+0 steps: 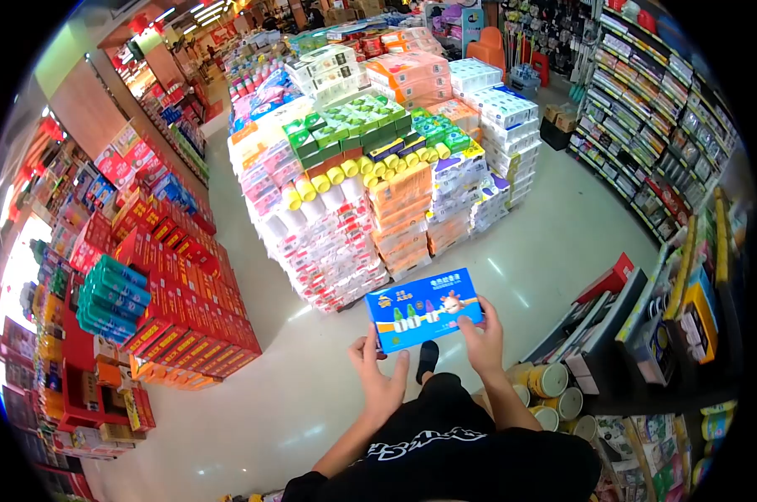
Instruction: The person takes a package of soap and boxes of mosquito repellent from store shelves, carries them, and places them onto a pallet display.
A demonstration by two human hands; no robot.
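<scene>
The blue box [420,308] is held out in front of the body, its printed face turned up toward the head. The right hand [484,339] grips it at the lower right corner, the thumb pressed on the front and the fingers round the right edge. The left hand [380,376] is at the lower left corner, half open, with fingers against the edge and the thumb pointing up near the bottom edge (how firmly this hand holds, I cannot tell). Small bottles in green and purple are printed across the box, with a cartoon animal close to the right thumb.

Just below the grip is a dark shoe [428,358] on the pale floor [311,368], and nearer the body the black shirt [479,464] with white lettering. Beyond the grip rises a big pile of wrapped paper packs [328,243], with yellow-ended rolls [336,175] along its upper front. Well to the left of the grip are stacked red boxes [194,305], with teal packs [113,297] beside them. To the right and nearer the body are yellow tins [550,381]; farther off on that side runs a tall loaded shelf [646,109].
</scene>
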